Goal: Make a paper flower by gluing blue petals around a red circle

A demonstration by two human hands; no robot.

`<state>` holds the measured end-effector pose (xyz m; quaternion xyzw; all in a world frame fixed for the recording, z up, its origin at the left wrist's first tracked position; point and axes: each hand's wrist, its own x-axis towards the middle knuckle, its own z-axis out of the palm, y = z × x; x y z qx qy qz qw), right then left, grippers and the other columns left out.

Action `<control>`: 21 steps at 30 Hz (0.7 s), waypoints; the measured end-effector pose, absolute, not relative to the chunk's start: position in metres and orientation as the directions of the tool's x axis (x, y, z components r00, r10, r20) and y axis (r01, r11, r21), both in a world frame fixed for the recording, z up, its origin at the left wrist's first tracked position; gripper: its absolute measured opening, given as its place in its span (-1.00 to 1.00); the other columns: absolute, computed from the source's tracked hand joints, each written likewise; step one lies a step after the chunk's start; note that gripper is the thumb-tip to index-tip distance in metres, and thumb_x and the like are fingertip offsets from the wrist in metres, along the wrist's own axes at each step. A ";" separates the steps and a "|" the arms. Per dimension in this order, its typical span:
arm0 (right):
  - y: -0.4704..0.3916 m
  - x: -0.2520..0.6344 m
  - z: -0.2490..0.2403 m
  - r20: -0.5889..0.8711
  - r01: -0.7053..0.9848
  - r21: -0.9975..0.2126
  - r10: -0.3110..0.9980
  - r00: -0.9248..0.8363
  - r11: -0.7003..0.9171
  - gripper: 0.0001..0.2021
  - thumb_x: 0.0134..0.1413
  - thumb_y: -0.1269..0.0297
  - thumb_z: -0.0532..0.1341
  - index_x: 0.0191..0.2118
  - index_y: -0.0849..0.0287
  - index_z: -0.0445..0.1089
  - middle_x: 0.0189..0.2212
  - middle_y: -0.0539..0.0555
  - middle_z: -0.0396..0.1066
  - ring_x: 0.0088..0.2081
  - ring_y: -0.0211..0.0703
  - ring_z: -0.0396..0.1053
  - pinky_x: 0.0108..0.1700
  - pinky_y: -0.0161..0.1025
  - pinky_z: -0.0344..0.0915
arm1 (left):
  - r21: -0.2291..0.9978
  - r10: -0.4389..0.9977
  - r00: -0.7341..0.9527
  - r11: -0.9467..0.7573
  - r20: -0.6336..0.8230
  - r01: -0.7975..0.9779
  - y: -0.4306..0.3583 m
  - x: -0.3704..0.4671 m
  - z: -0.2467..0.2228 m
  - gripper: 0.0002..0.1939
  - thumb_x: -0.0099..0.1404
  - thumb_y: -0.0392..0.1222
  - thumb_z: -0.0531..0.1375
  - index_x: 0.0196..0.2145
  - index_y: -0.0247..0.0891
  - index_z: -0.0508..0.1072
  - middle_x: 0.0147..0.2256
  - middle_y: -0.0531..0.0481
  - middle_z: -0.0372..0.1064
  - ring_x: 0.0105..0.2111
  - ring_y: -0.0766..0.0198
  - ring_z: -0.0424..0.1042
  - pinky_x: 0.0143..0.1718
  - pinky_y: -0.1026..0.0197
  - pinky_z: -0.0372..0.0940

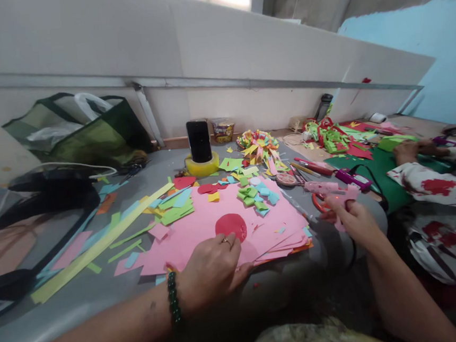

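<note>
A red paper circle (228, 224) lies on a stack of pink paper sheets (200, 221), with a shiny wet-looking patch at its right edge. My left hand (214, 262), wearing a ring and a dark green bead bracelet, has its fingers bent and pressed together on the circle's lower edge. To the right, my right hand (354, 218) is closed around the grip of a pink glue gun (325, 186), whose nozzle points left. Orange-red scissors handles (317, 203) show just beside that hand. Small folded green paper pieces (248, 195) and blue paper pieces (265, 191) sit at the stack's upper right.
Paper strips (110, 240) and scraps cover the left of the table. Behind stand a phone (199, 141) on a yellow tape roll (202, 165), a cup (223, 130) and a colourful paper decoration (260, 147). At right, a co-worker's hands (413, 150) are over green paper.
</note>
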<state>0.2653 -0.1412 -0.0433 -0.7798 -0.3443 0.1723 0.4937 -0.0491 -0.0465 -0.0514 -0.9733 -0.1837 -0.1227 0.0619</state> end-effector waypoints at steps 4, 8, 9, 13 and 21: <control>-0.136 0.271 -0.056 -0.004 0.156 -0.976 0.735 0.678 -0.150 -0.62 -0.29 -0.14 0.36 -0.46 0.05 0.39 -0.45 0.11 0.56 -0.35 0.12 0.56 -0.29 -0.04 0.50 | -0.085 0.336 0.902 -0.925 0.269 0.370 -0.046 -0.049 -0.052 -0.72 0.34 -0.06 0.15 -0.24 -0.34 0.51 -0.24 -0.23 0.53 -0.30 0.07 0.53 -0.33 0.11 0.44; -0.120 0.287 -0.055 0.054 0.192 -0.976 0.743 0.667 -0.101 -0.64 -0.33 -0.13 0.38 -0.54 0.02 0.35 -0.56 0.07 0.53 -0.37 0.12 0.56 -0.24 0.00 0.49 | -0.088 0.339 0.901 -0.923 0.270 0.374 -0.046 -0.047 -0.050 -0.72 0.34 -0.05 0.14 -0.25 -0.35 0.51 -0.26 -0.23 0.54 -0.31 0.06 0.53 -0.34 0.11 0.44; -0.116 0.291 -0.053 0.069 0.212 -0.972 0.740 0.669 -0.102 -0.64 -0.36 -0.13 0.39 -0.58 0.00 0.32 -0.59 0.06 0.51 -0.39 0.12 0.55 -0.25 -0.01 0.48 | -0.088 0.341 0.902 -0.923 0.265 0.375 -0.046 -0.047 -0.050 -0.72 0.34 -0.06 0.14 -0.25 -0.35 0.51 -0.26 -0.23 0.53 -0.31 0.07 0.53 -0.34 0.11 0.45; -0.114 0.300 -0.049 0.146 0.346 -0.927 0.712 0.687 -0.144 -0.61 -0.37 -0.18 0.35 -0.67 -0.01 0.28 -0.65 0.06 0.46 -0.50 0.03 0.48 -0.42 -0.09 0.42 | -0.075 0.348 0.903 -0.923 0.252 0.377 -0.046 -0.047 -0.050 -0.72 0.35 -0.05 0.14 -0.24 -0.34 0.51 -0.25 -0.24 0.52 -0.30 0.07 0.53 -0.34 0.12 0.44; -0.121 0.292 -0.048 0.273 0.626 -0.737 0.734 0.621 -0.255 -0.55 -0.34 -0.24 0.27 -0.68 0.06 0.24 -0.79 -0.12 0.05 -0.68 -0.27 0.06 -0.62 -0.26 0.07 | -0.069 0.342 0.902 -0.926 0.263 0.371 -0.046 -0.048 -0.053 -0.70 0.36 -0.04 0.11 -0.26 -0.34 0.51 -0.25 -0.25 0.53 -0.30 0.07 0.52 -0.33 0.10 0.45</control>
